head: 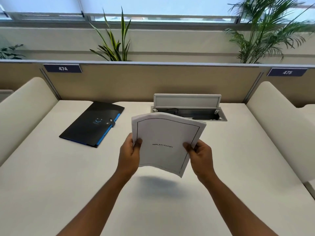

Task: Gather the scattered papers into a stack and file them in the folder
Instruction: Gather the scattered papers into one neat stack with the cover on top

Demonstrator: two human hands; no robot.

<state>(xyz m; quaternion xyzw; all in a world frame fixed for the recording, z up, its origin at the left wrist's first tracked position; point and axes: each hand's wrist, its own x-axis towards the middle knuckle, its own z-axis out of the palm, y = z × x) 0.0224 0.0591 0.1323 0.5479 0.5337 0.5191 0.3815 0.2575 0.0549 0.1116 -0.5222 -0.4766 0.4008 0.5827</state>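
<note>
- Above the white desk, a stack of papers is held clear of the surface, its shadow cast beneath.
- Its left edge is clamped by the left hand, its right edge by the right hand.
- "BIBLIOGRAPHY" is printed on the top sheet.
- A black folder is laid closed to the left, well apart from both hands.

Paper stack: white matt paper, top sheet smooth, printed with a thin black border. Folder: black plastic, slight sheen, blue edge trim. Table: smooth matt off-white surface. Cable box: grey metal, matt lid. Partition: beige, matt.
</note>
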